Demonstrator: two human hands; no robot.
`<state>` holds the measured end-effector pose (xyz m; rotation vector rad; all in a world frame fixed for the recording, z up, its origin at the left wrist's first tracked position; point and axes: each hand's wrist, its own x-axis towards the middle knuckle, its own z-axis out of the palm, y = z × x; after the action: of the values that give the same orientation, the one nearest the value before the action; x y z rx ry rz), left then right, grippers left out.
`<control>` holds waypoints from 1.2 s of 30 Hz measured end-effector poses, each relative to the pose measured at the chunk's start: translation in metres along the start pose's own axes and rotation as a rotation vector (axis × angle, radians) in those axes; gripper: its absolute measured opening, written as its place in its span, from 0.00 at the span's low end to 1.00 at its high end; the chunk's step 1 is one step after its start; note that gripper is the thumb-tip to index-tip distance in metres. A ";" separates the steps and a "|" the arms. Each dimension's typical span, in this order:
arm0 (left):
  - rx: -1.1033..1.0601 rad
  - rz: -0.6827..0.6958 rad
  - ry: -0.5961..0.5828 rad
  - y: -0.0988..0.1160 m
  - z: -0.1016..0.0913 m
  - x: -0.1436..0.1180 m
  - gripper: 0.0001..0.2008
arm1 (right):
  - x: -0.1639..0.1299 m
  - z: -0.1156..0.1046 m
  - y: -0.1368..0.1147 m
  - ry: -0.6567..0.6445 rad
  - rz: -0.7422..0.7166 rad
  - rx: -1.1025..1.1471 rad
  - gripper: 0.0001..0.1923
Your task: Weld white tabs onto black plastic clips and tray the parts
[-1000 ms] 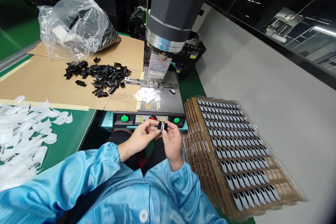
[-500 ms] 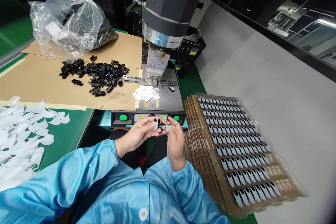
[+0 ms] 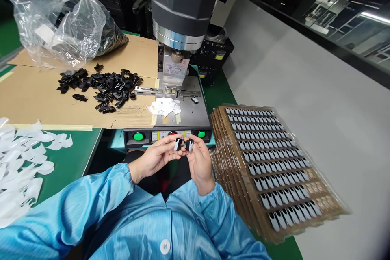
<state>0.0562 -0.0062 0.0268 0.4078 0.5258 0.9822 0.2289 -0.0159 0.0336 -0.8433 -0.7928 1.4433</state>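
My left hand point(image 3: 155, 155) pinches a small black-and-white plastic part point(image 3: 178, 144) between thumb and fingers. A second black-and-white plastic part point(image 3: 189, 144) is gripped in my right hand point(image 3: 200, 161). The two parts are side by side, a narrow gap between them, just in front of the press's button panel point(image 3: 158, 135). Beyond my hands, a heap of white pieces point(image 3: 165, 107) lies on the press's metal base point(image 3: 195, 118). One more black-and-white part point(image 3: 194, 100) rests by the fixture point(image 3: 171, 91).
The press head point(image 3: 182, 12) stands over the fixture. Loose black parts point(image 3: 112, 87) and a clear plastic bag point(image 3: 70, 28) lie on cardboard point(image 3: 55, 105). White curled strips point(image 3: 24, 166) cover the table at left. Stacked trays point(image 3: 274, 154) of finished-looking parts stand at right.
Both parts have been turned in my fingers, so more of their black sides shows. My hands remain close together; the whole view has shifted slightly.
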 end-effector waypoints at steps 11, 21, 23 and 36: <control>0.019 -0.012 -0.038 0.000 -0.002 0.000 0.21 | 0.000 0.003 0.000 -0.040 0.004 -0.041 0.15; 0.016 -0.011 -0.051 0.000 -0.002 0.000 0.21 | -0.002 0.007 -0.004 -0.050 0.004 -0.082 0.17; 0.019 -0.014 -0.048 0.000 -0.002 0.000 0.22 | -0.002 0.007 -0.003 -0.043 -0.005 -0.108 0.17; 0.032 -0.011 -0.028 -0.002 -0.003 0.000 0.21 | -0.002 0.003 0.002 -0.025 -0.050 -0.172 0.17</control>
<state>0.0553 -0.0065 0.0232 0.4460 0.5179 0.9571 0.2254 -0.0180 0.0331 -0.9303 -0.9614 1.3576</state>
